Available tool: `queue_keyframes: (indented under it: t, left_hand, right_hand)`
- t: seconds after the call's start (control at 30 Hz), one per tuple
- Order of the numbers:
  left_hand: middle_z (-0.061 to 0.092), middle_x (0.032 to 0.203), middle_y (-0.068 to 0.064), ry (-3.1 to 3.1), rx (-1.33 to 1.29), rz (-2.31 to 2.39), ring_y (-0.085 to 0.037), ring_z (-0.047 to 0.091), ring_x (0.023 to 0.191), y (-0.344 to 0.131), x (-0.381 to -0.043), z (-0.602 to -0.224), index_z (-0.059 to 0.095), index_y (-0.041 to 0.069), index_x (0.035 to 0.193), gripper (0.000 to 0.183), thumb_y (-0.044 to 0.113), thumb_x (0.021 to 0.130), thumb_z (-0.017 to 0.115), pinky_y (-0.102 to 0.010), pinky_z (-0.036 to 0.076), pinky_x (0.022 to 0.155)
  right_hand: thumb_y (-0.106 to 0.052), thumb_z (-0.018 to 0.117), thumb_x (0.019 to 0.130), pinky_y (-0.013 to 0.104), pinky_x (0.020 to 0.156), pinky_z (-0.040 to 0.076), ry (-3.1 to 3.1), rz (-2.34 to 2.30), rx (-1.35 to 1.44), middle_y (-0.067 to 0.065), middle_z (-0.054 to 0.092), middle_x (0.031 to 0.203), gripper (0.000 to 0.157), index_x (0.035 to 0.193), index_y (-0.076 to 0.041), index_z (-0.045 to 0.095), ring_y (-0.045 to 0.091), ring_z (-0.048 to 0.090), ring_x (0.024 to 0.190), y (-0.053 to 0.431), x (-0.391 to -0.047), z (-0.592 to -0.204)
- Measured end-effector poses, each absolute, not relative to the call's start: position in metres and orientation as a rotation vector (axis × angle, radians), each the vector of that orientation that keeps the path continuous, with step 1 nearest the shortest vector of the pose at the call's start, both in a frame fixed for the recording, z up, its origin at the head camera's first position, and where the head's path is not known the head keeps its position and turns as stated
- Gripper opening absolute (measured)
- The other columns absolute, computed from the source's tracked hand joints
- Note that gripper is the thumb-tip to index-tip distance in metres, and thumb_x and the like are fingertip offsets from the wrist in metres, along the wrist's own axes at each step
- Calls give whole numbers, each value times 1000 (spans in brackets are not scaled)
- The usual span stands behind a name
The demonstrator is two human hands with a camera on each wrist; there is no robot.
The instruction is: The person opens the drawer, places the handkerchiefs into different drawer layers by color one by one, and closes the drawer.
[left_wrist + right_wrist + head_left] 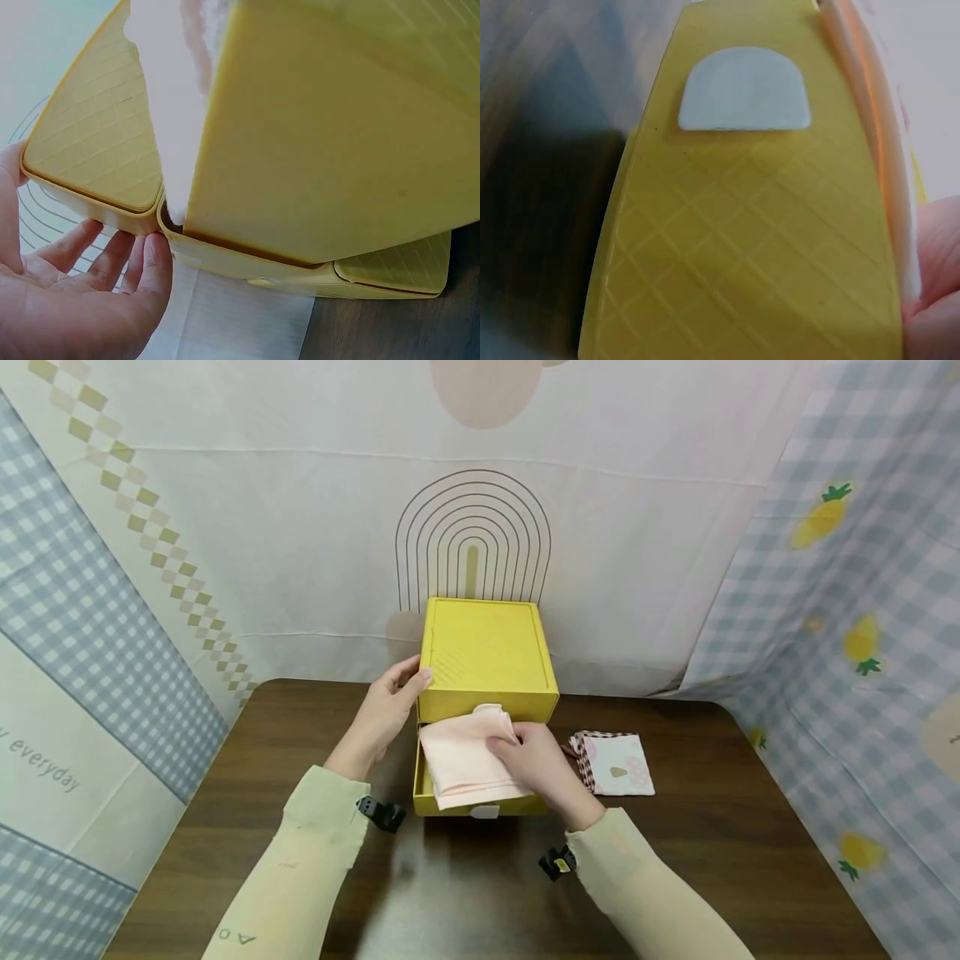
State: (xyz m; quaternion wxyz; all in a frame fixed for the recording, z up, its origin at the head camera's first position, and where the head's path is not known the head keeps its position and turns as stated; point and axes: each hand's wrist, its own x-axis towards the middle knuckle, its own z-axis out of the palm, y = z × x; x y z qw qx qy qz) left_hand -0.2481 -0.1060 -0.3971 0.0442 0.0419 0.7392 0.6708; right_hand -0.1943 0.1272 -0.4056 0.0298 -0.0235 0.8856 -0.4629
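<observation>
A yellow two-drawer box (487, 643) stands near the back of the table, with its lower drawer (442, 807) pulled out toward me. My left hand (381, 714) holds the box's left side, the thumb on the top edge; in the left wrist view its fingers (154, 259) bend against the casing. Over the pulled-out drawer, my right hand (542, 767) pinches a folded pale pink cloth (465, 756) by its right edge. The cloth hides most of the drawer's inside. In the right wrist view the drawer front shows a white tab (746, 94).
A folded white patterned cloth (621, 766) with a brown checked part lies on the dark wooden table (697, 827), right of the box. Printed fabric (300, 552) hangs behind the table and along both sides.
</observation>
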Motion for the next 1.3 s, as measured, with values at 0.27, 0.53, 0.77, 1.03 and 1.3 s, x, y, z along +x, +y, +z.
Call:
queue_keyframes:
  t: [0.27, 0.53, 0.77, 1.03, 1.3]
  left_hand:
    - [44, 143, 6, 2250, 138, 2054, -16, 44, 126, -105, -248, -397, 43, 28, 146, 66, 58, 90, 58, -41, 34, 108]
    - [44, 144, 6, 2232, 137, 2063, -17, 44, 126, -106, -248, -398, 43, 28, 146, 63, 54, 92, 59, -41, 33, 109]
    - [42, 146, 1, 2212, 122, 2042, -20, 43, 128, -105, -249, -396, 39, 23, 149, 58, 43, 97, 56, -42, 33, 109]
    - [42, 146, 0, 2235, 140, 2033, -20, 44, 126, -104, -234, -377, 40, 21, 148, 59, 45, 97, 56, -41, 35, 107]
    - [41, 147, -2, 2241, 114, 2001, -22, 43, 128, -104, -227, -365, 38, 19, 149, 58, 41, 99, 54, -41, 34, 108]
  right_hand:
    - [-26, 65, 92, 27, 45, 35, 2820, -1114, -103, 4, 45, 61, 31, 69, -7, 56, 17, 42, 50, 120, -204, -411]
    - [-28, 60, 95, 30, 53, 42, 2884, -649, -159, 11, 59, 82, 28, 79, -5, 60, 22, 51, 58, 113, -206, -413]
    - [-35, 52, 99, 39, 63, 49, 2962, -644, -138, 16, 65, 91, 39, 89, 0, 66, 26, 59, 70, 115, -199, -406]
    - [-23, 49, 102, 29, 43, 33, 2981, -432, -145, 10, 50, 60, 37, 71, -6, 59, 19, 41, 47, 113, -202, -406]
    - [-23, 54, 100, 29, 43, 37, 2987, -498, -67, 9, 54, 64, 31, 77, -4, 62, 19, 47, 50, 113, -201, -402]
